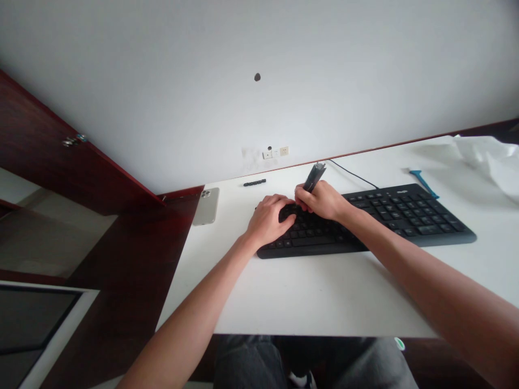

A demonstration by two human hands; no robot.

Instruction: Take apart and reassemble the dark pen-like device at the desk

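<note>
A black keyboard (389,216) lies on the white desk (324,292). My left hand (267,219) rests on the keyboard's left end, fingers curled down onto the keys. My right hand (322,200) sits just beside it, closed around a grey pen-like tool (314,176) whose upper end sticks up and away from me; its lower tip is hidden among the keys. A short row of small black pieces (254,183) lies on the desk behind the hands.
A pale phone (206,206) lies face down at the desk's left edge, on dark red wood. A blue tool (424,182) and crumpled white sheeting (490,156) lie at the far right. The keyboard's cable (351,173) runs to the wall. Wall sockets (275,152) sit behind.
</note>
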